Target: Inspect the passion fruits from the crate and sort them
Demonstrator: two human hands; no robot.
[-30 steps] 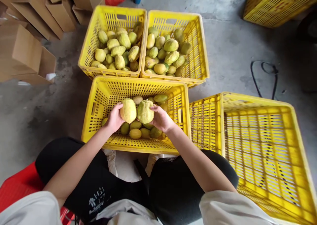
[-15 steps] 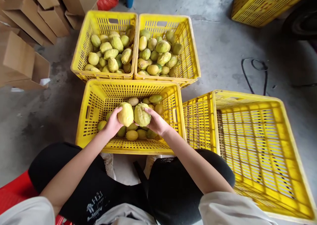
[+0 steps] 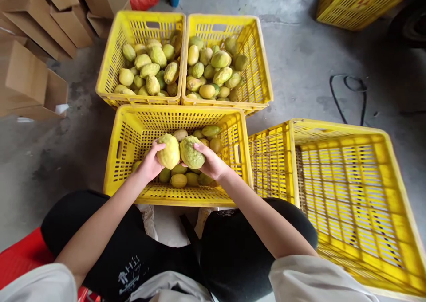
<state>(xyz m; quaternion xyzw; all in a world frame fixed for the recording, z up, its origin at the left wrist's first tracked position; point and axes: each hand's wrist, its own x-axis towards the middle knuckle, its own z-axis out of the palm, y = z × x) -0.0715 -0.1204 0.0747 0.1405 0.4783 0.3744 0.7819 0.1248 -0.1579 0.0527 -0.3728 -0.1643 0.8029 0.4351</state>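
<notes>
My left hand (image 3: 150,164) is closed round a smooth yellow, citron-like fruit (image 3: 169,152). In my right hand (image 3: 212,162) is a greener, bumpy citron-like fruit (image 3: 192,154), gripped with the thumb on its upper side. The two fruits are side by side, nearly touching, above the near yellow crate (image 3: 178,199). Inside that crate lie several yellow-green fruits (image 3: 179,181), partly hidden by my hands and the held pair. Most of my fingers are behind the fruits.
Two yellow crates, at left (image 3: 108,71) and right (image 3: 264,67), hold more fruit beyond the near one. A yellow crate (image 3: 359,195) lies at the right. Cardboard boxes (image 3: 26,71) fill the far left. A black cable (image 3: 337,100) is on the floor.
The right-hand fruit has turned slightly, showing a bumpier, greener side. Both hands stay over the near crate with the same fruits. The view has shifted a little.
</notes>
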